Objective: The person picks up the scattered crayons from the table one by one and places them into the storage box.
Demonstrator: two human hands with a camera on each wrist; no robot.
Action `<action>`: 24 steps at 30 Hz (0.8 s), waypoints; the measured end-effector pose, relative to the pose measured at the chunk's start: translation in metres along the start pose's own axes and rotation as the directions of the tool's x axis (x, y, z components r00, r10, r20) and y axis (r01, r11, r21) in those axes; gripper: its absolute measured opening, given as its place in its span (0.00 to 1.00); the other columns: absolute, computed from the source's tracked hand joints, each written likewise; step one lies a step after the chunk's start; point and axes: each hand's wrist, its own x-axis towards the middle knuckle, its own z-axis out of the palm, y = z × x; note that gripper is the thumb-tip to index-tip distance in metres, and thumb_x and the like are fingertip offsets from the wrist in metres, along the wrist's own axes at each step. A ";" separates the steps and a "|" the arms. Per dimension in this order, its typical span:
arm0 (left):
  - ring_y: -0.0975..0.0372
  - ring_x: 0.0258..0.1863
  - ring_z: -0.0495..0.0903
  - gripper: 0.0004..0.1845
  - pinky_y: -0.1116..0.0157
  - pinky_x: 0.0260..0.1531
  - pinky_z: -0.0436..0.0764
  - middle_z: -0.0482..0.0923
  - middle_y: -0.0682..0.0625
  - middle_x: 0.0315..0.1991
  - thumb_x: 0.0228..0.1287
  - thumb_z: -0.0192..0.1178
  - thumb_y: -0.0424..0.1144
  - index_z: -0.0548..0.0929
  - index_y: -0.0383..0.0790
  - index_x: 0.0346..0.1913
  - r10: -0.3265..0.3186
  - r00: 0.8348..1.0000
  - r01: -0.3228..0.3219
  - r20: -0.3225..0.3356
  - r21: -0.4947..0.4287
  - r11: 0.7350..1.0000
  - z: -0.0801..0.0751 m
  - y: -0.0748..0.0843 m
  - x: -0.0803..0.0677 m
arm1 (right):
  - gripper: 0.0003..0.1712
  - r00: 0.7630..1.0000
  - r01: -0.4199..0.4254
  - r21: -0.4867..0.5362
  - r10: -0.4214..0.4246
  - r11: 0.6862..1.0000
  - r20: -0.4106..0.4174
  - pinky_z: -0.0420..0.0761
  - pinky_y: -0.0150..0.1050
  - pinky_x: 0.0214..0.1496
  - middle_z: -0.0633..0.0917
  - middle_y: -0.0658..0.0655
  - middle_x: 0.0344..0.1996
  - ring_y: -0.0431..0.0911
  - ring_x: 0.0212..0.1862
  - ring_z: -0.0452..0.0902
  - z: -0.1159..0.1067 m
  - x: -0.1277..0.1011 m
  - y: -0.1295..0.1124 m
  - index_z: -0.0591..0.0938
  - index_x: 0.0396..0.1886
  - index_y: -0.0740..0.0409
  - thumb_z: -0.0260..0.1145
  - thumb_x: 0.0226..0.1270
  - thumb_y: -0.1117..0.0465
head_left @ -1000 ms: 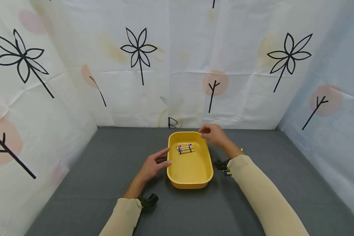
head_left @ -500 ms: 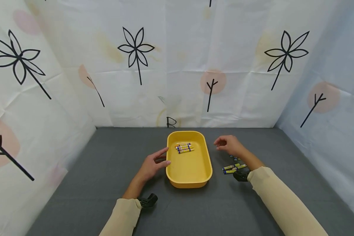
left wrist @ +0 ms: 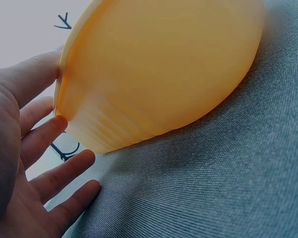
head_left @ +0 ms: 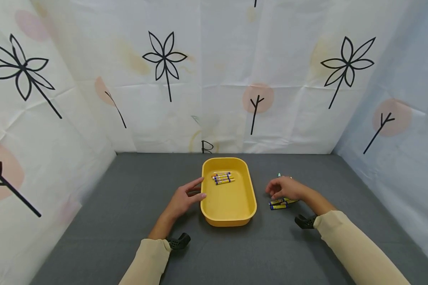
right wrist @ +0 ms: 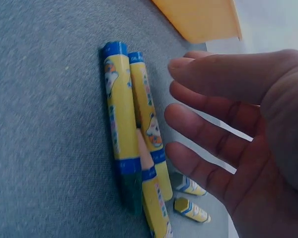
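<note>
A yellow oval tray (head_left: 249, 194) (left wrist: 159, 74) sits on the grey cloth and holds several yellow-and-blue crayons (head_left: 222, 178) at its far end. My left hand (head_left: 184, 198) (left wrist: 35, 163) rests against the tray's left wall, thumb at the rim, fingers straight. To the tray's right, several more crayons (head_left: 279, 204) (right wrist: 121, 124) lie on the cloth, with two short crayon pieces (right wrist: 188, 196) beyond them. My right hand (head_left: 283, 188) (right wrist: 228, 144) hovers just over these loose crayons, fingers relaxed and holding nothing.
White sheets printed with black flowers and pink dots wall in the grey table (head_left: 110, 221) at the back and both sides. A green-tipped crayon (head_left: 279, 174) lies just beyond my right hand.
My right hand has drawn back from the tray's far right rim and come down to the right, over the loose crayons. The left hand and tray have stayed put.
</note>
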 end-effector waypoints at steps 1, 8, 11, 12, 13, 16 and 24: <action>0.49 0.60 0.74 0.32 0.47 0.58 0.72 0.69 0.45 0.67 0.64 0.66 0.39 0.71 0.46 0.70 0.000 1.000 0.000 0.001 0.001 1.000 0.000 0.000 0.000 | 0.11 1.000 -0.004 0.008 0.004 1.000 0.011 0.80 0.39 0.37 0.82 0.55 0.33 0.45 0.36 0.76 0.000 -0.001 0.001 0.82 0.44 0.69 0.68 0.61 0.72; 0.45 0.62 0.71 0.33 0.46 0.59 0.71 0.65 0.39 0.69 0.66 0.64 0.38 0.67 0.39 0.72 -0.016 0.999 0.016 0.036 0.006 1.000 -0.003 0.017 -0.006 | 0.10 0.998 -0.024 -0.016 0.025 1.000 0.056 0.79 0.37 0.34 0.81 0.52 0.30 0.43 0.33 0.75 0.002 -0.003 0.003 0.82 0.39 0.67 0.68 0.56 0.76; 0.45 0.62 0.71 0.33 0.47 0.58 0.72 0.65 0.38 0.69 0.66 0.64 0.39 0.66 0.37 0.72 -0.015 0.999 0.015 0.051 0.009 1.000 -0.005 0.031 -0.012 | 0.11 0.998 -0.021 -0.068 0.025 0.997 0.055 0.79 0.35 0.34 0.81 0.51 0.29 0.41 0.32 0.75 0.003 -0.002 0.003 0.83 0.37 0.64 0.69 0.54 0.76; 0.45 0.62 0.71 0.33 0.48 0.58 0.72 0.65 0.37 0.69 0.66 0.64 0.39 0.66 0.36 0.72 -0.011 0.999 0.011 0.052 0.009 1.000 -0.006 0.035 -0.014 | 0.11 0.998 -0.020 -0.086 0.025 0.996 0.054 0.79 0.35 0.35 0.81 0.50 0.29 0.40 0.32 0.75 0.003 -0.002 0.003 0.83 0.37 0.63 0.69 0.54 0.76; 0.45 0.61 0.72 0.33 0.48 0.58 0.72 0.65 0.37 0.68 0.66 0.64 0.39 0.66 0.36 0.72 -0.009 0.999 0.009 0.053 0.010 1.000 -0.006 0.037 -0.015 | 0.11 0.998 -0.020 -0.098 0.025 0.995 0.054 0.79 0.35 0.35 0.81 0.50 0.29 0.40 0.32 0.75 0.003 -0.002 0.004 0.83 0.36 0.62 0.69 0.53 0.76; 0.44 0.61 0.72 0.33 0.47 0.58 0.72 0.66 0.37 0.68 0.66 0.64 0.39 0.66 0.36 0.72 -0.009 0.999 0.008 0.052 0.010 1.000 -0.006 0.040 -0.017 | 0.11 0.998 -0.016 -0.120 0.023 0.993 0.057 0.79 0.36 0.35 0.82 0.49 0.28 0.40 0.32 0.75 0.003 -0.002 0.005 0.83 0.34 0.61 0.69 0.52 0.75; 0.43 0.61 0.72 0.33 0.47 0.58 0.72 0.67 0.37 0.68 0.65 0.65 0.41 0.67 0.37 0.71 -0.006 0.999 0.006 0.054 0.010 1.000 -0.006 0.038 -0.016 | 0.09 0.995 0.040 -0.116 -0.029 0.992 0.096 0.78 0.37 0.31 0.81 0.46 0.26 0.38 0.29 0.75 0.001 -0.005 0.005 0.83 0.31 0.57 0.66 0.56 0.74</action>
